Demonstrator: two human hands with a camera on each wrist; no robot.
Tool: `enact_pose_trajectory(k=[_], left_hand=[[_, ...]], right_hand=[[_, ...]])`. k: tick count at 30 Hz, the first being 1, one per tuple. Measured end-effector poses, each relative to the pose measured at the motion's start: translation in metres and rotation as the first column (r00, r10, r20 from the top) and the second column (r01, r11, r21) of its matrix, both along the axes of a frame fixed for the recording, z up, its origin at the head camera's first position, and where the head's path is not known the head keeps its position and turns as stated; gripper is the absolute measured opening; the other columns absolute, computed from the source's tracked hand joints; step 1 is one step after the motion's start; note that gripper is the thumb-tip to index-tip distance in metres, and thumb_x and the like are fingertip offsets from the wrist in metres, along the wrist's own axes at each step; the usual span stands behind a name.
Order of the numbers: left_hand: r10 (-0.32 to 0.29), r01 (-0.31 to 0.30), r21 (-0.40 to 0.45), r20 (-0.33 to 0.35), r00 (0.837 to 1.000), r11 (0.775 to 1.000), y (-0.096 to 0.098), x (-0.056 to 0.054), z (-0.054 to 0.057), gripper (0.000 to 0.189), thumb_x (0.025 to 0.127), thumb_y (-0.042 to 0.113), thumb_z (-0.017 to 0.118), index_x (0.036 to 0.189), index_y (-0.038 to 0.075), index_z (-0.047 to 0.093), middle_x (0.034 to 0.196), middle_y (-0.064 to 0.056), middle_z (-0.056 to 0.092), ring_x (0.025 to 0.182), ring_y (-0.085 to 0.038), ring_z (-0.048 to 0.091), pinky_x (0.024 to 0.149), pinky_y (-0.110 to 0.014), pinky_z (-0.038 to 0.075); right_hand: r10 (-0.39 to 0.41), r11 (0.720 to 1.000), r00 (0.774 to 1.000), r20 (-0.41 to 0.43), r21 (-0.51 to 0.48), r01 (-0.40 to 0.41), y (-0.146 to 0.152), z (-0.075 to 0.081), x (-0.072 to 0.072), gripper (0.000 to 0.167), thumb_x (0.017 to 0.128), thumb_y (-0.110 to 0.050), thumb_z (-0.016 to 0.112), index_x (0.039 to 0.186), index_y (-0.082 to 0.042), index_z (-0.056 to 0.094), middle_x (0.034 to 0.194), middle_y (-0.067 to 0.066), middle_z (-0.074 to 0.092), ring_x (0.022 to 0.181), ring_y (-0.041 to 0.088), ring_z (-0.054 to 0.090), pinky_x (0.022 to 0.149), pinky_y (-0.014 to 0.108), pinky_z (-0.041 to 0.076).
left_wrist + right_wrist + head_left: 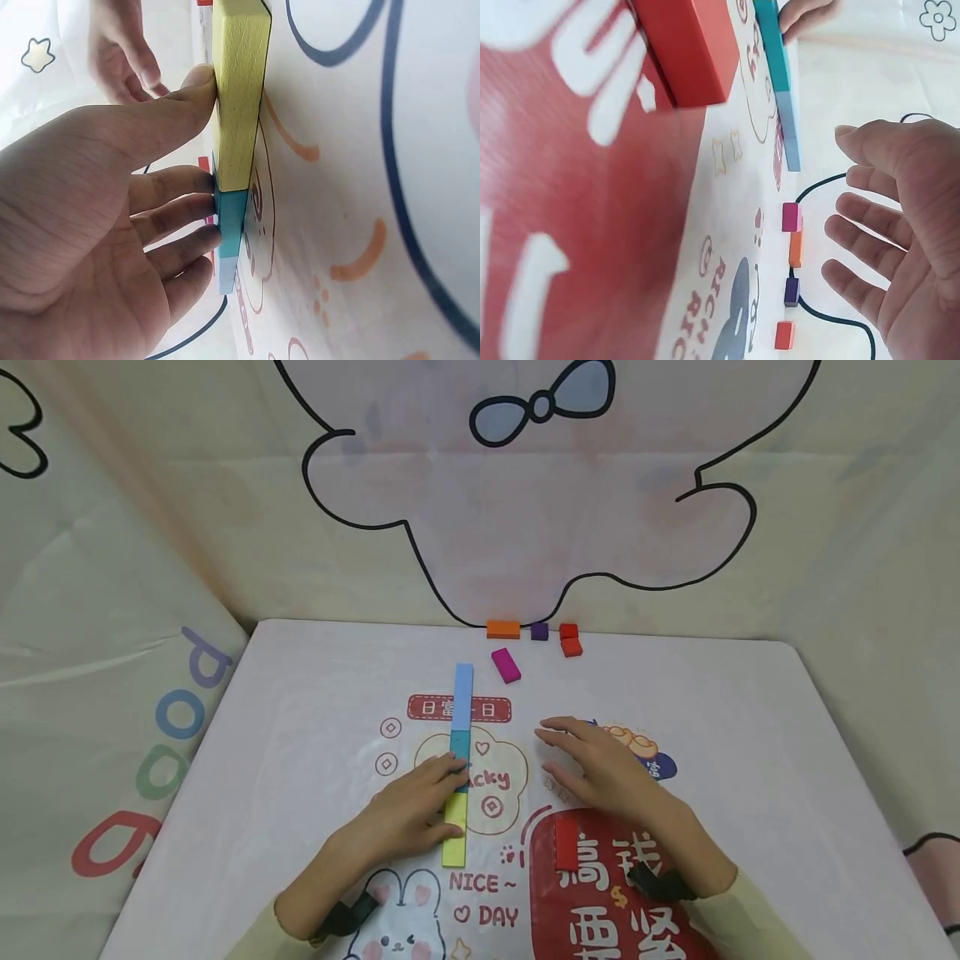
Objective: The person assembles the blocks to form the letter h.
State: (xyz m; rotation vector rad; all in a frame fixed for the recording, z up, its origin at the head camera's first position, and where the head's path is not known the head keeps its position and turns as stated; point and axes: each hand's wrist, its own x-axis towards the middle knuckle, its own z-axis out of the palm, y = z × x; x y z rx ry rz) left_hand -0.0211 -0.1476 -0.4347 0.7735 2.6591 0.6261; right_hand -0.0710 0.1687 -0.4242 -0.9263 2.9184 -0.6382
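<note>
A straight line of flat blocks runs away from me along the table: a yellow block [455, 810] nearest, a teal block [460, 743] in the middle and a light blue block [463, 693] at the far end. My left hand [405, 814] touches this line, its thumb tip on the yellow block and its other fingertips along the teal part. Those fingers look fairly straight in the left wrist view. To the right, my right hand [600, 764] hovers over the table with spread fingers and nothing in them. A red block [566, 845] lies below it, near the wrist.
Toward the back edge of the white table [712, 693] lie a magenta block [506, 666], an orange block [503, 629], a purple block [539, 632] and two small red blocks [572, 647]. A printed curtain [637, 510] rises behind the table.
</note>
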Motion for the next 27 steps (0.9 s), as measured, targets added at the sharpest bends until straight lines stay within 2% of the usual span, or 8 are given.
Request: enact_pose_trajectory(k=[7,11,15,27], left_hand=[[0.004,-0.004,-0.014,-0.023,1.000,1.000,-0.001,-0.001,0.003,0.076,0.092,0.043,0.081,0.154,0.009,0.054,0.167,-0.008,0.046,0.160,-0.030,0.038,0.129,-0.049,0.039],[-0.007,0.007,-0.016,-0.021,1.000,1.000,-0.001,0.002,0.001,0.075,0.093,0.044,0.080,0.154,0.009,0.054,0.167,-0.008,0.047,0.160,-0.031,0.038,0.129,-0.048,0.039],[0.008,-0.008,-0.021,-0.025,1.000,1.000,0.000,0.004,0.000,0.075,0.092,0.043,0.081,0.153,0.009,0.055,0.166,-0.008,0.048,0.159,-0.031,0.039,0.129,-0.049,0.039],[-0.003,0.003,0.005,-0.020,1.000,1.000,0.001,0.002,0.001,0.075,0.092,0.041,0.082,0.153,0.008,0.055,0.166,-0.010,0.047,0.159,-0.032,0.039,0.128,-0.051,0.040]], right_hand=[[0.029,1.000,0.999,-0.014,0.013,-0.028,-0.012,0.006,-0.022,0.060,0.089,-0.029,0.085,0.145,-0.015,0.066,0.149,0.011,0.064,0.137,0.034,0.063,0.108,0.057,0.058],[0.025,0.999,0.999,0.029,0.025,-0.026,-0.018,0.007,-0.035,0.061,0.091,-0.029,0.083,0.147,-0.014,0.064,0.152,0.012,0.062,0.139,0.034,0.062,0.110,0.056,0.057],[0.044,0.999,0.997,0.062,0.020,-0.045,-0.025,0.005,-0.052,0.060,0.094,-0.029,0.081,0.149,-0.012,0.061,0.153,0.012,0.061,0.141,0.034,0.060,0.113,0.055,0.055],[0.031,0.997,0.991,0.133,0.064,-0.040,-0.044,0.003,-0.094,0.058,0.097,-0.027,0.077,0.150,-0.012,0.060,0.157,0.012,0.057,0.148,0.033,0.053,0.120,0.054,0.049]])
